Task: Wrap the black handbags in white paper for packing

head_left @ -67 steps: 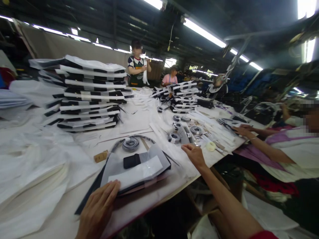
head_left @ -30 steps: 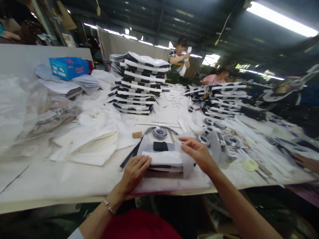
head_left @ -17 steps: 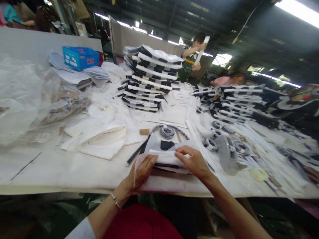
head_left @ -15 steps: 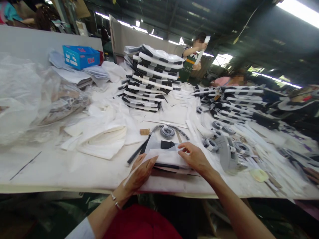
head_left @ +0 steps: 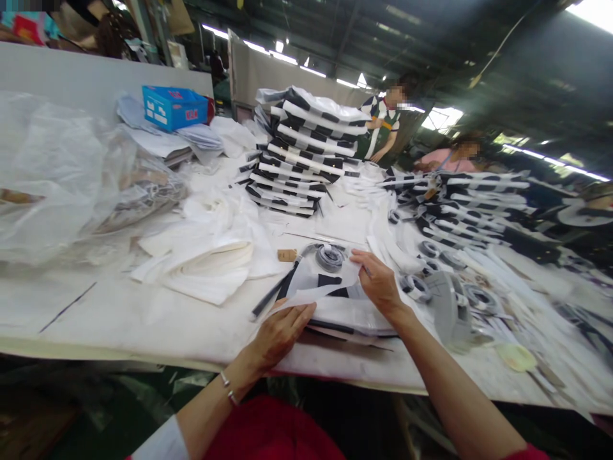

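Note:
In front of me lies a folded black-and-white bundle (head_left: 354, 327) with a translucent white sheet (head_left: 306, 296) across its top. My left hand (head_left: 282, 329) rests on the sheet's left side, fingers stretched out and pressed flat. A dark strap (head_left: 286, 287) curves from the bundle's left side over its top. My right hand (head_left: 380, 284) is closed in a pinch at the strap's right part; the fingers partly hide what is between them. Inside the strap's curve sits a coiled grey strap roll (head_left: 330, 257). A small brown tag (head_left: 287, 255) lies beside the strap.
Tall stacks of black-and-white wrapped pieces (head_left: 306, 150) stand at the back. Folded white sheets (head_left: 205, 268) and clear plastic bags (head_left: 57, 185) are at left, with a blue box (head_left: 175, 108) behind. A grey tape dispenser (head_left: 445, 310) stands at right. Two people work across the table.
My right hand has moved up and away from the sheet to the strap, and its fingers have closed. My left hand has flattened on the sheet. The person opposite has lowered a white strip.

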{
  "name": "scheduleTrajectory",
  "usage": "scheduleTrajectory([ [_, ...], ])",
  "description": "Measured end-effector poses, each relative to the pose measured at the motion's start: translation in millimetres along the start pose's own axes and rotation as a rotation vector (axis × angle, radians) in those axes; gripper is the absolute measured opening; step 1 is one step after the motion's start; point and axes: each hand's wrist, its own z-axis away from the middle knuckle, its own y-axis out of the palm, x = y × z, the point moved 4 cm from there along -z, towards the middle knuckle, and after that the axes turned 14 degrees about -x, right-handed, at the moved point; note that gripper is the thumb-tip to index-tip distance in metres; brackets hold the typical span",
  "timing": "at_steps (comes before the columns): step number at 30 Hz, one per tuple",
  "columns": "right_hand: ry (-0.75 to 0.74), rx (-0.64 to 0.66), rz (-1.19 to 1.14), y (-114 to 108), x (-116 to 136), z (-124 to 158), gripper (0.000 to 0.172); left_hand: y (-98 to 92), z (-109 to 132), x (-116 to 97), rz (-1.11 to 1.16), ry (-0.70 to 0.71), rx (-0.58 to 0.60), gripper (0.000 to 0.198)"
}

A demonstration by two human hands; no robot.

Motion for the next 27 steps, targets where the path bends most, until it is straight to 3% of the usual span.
scheduleTrajectory([
  [3,-0.063,-0.171,-0.157,-19,23,-16,0.037,7.5,12,3,0.029,-0.009,0.059,0.062],
  [7,0.0,-0.326,-0.328,-49,56,-29,0.028,6.4,16,3,-0.002,0.053,0.036,0.061],
  [11,0.001,-0.31,-0.442,-74,91,-20,0.023,-3.3,-1,0,-0.067,0.04,-0.041,0.054],
  [16,-0.03,-0.162,-0.544,-88,116,2,0.022,-7.9,-15,-2,-0.017,0.037,-0.142,0.056],
  [20,-0.061,-0.028,-0.517,-64,103,0,0.023,-6.6,-13,0,-0.012,0.057,-0.189,0.062],
  [27,-0.064,0.237,-0.365,30,30,-8,0.028,-9.9,-14,-1,-0.001,0.057,-0.129,0.057],
])
